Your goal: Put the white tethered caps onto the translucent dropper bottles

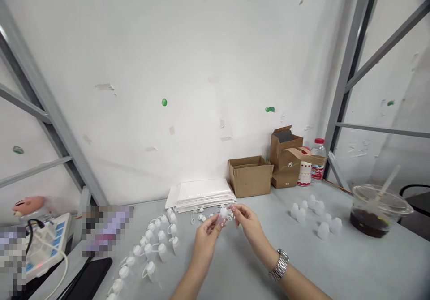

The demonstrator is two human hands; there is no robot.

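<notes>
My left hand [205, 237] grips a small translucent white bottle [221, 216] above the grey table [352, 264]. My right hand [247, 221], with a metal watch on the wrist, pinches at the bottle's top, where a small white cap hangs on a tether. To the left of my hands lie several small white bottles with tethered caps [157, 244]. A few loose caps [201, 217] rest just beyond my hands. A second group of closed white bottles [316, 215] stands to the right.
A stack of white padded envelopes [201, 195] lies against the wall. Brown cardboard boxes [250, 174] and a water bottle [318, 156] stand at the back right. A plastic cup of dark drink [376, 210] sits at the right. A power strip [47, 242] and a black phone [90, 275] lie at the left.
</notes>
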